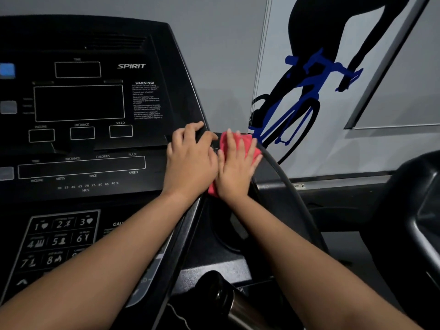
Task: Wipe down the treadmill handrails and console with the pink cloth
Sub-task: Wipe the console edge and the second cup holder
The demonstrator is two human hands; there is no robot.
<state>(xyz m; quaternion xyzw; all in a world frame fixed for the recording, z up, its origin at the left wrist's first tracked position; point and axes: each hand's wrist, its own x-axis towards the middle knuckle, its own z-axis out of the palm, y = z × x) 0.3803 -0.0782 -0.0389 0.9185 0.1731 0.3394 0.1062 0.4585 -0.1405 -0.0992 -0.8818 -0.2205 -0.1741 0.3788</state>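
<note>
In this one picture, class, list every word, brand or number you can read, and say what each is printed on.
"SPIRIT": console, upper right.
"WARNING!": console; text beneath too small to read.
"DISTANCE", "SPEED": above small windows.
"DISTANCE", "CALORIES", "PULSE", "PACE", "SPEED", "METS": around long window.
"1" to "8": keypad; captions blurred.
Pink cloth, cyclist wall graphic: no text.

Right hand (234,167) flat on pink cloth (247,145)
</note>
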